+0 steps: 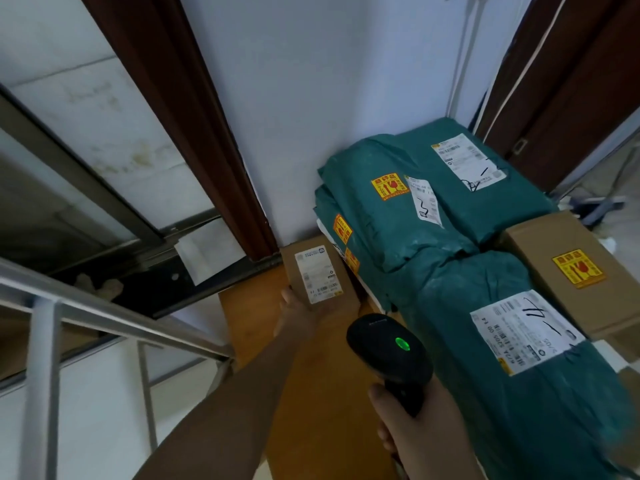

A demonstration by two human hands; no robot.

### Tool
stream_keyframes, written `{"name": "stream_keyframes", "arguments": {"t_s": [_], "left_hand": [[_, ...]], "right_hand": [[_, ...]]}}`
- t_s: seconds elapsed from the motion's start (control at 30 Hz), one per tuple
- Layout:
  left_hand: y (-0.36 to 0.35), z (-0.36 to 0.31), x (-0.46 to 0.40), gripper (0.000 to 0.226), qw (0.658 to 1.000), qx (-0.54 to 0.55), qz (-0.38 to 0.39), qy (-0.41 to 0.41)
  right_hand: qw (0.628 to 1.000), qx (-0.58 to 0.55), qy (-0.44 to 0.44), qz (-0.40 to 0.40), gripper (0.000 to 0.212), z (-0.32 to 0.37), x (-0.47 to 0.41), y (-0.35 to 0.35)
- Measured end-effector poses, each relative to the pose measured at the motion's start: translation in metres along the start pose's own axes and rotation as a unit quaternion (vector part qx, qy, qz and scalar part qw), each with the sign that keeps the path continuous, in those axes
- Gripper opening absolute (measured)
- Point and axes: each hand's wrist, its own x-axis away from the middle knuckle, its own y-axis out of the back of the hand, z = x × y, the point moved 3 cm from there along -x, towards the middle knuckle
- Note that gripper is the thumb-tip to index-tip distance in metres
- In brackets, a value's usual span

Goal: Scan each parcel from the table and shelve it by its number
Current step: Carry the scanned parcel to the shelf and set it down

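Observation:
A small brown cardboard parcel (317, 271) with a white label facing up lies at the far left of the wooden table (311, 393). My left hand (298, 313) grips its near end, thumb on the left side. My right hand (426, 434) holds a black barcode scanner (388, 355) by the handle; its green light is on and its head points toward the small parcel. Several green plastic-wrapped parcels (408, 209) with white labels and orange fragile stickers are stacked on the table's right half.
A brown carton (571, 271) with an orange fragile sticker sits at the right behind the nearest green parcel (519, 358). A metal shelf frame (45, 341) stands at the left. White wall and dark door frames rise behind the table.

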Motion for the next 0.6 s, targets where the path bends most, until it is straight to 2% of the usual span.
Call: {"name": "stream_keyframes", "arguments": {"t_s": [0.07, 0.17, 0.27, 0.3, 0.33, 0.4, 0.43, 0.47, 0.5, 0.53, 0.57, 0.6], "left_hand": [[0.015, 0.012, -0.012, 0.126, 0.999, -0.032, 0.015, -0.008], [0.036, 0.006, -0.005, 0.121, 0.994, -0.096, 0.047, -0.034], [0.052, 0.004, -0.010, 0.128, 0.964, -0.222, 0.130, -0.074], [0.057, -0.001, -0.009, 0.128, 0.940, -0.293, 0.157, -0.081], [0.060, -0.004, -0.011, 0.126, 0.902, -0.377, 0.185, -0.100], [0.064, -0.016, -0.006, 0.116, 0.793, -0.541, 0.234, -0.152], [0.064, -0.023, -0.002, 0.111, 0.738, -0.600, 0.248, -0.186], [0.062, -0.028, 0.002, 0.105, 0.696, -0.634, 0.252, -0.223], [0.061, -0.032, 0.007, 0.099, 0.669, -0.655, 0.248, -0.250], [0.060, -0.034, 0.010, 0.092, 0.660, -0.657, 0.235, -0.279], [0.060, -0.033, 0.013, 0.084, 0.663, -0.653, 0.211, -0.299], [0.061, -0.030, 0.017, 0.077, 0.685, -0.636, 0.174, -0.311]], "right_hand": [[1.000, 0.014, 0.017, -0.011, 0.025, -0.001, -0.003, 0.001], [0.999, 0.030, 0.038, -0.011, 0.020, -0.001, -0.003, 0.003], [0.999, 0.034, 0.026, -0.012, 0.020, 0.002, 0.001, 0.001], [0.999, 0.029, 0.023, -0.006, 0.020, 0.002, 0.002, 0.000], [0.999, 0.029, 0.020, 0.002, 0.019, 0.001, 0.003, -0.002], [0.999, 0.034, 0.022, 0.016, 0.019, -0.002, 0.004, -0.004], [0.999, 0.037, 0.026, 0.024, 0.019, -0.004, 0.005, -0.005], [0.999, 0.038, 0.026, 0.029, 0.020, -0.005, 0.007, -0.007], [0.998, 0.038, 0.029, 0.031, 0.020, -0.006, 0.007, -0.008], [0.998, 0.041, 0.031, 0.035, 0.020, -0.007, 0.008, -0.009], [0.998, 0.043, 0.034, 0.039, 0.019, -0.008, 0.009, -0.010], [0.997, 0.047, 0.037, 0.046, 0.019, -0.009, 0.009, -0.011]]}}
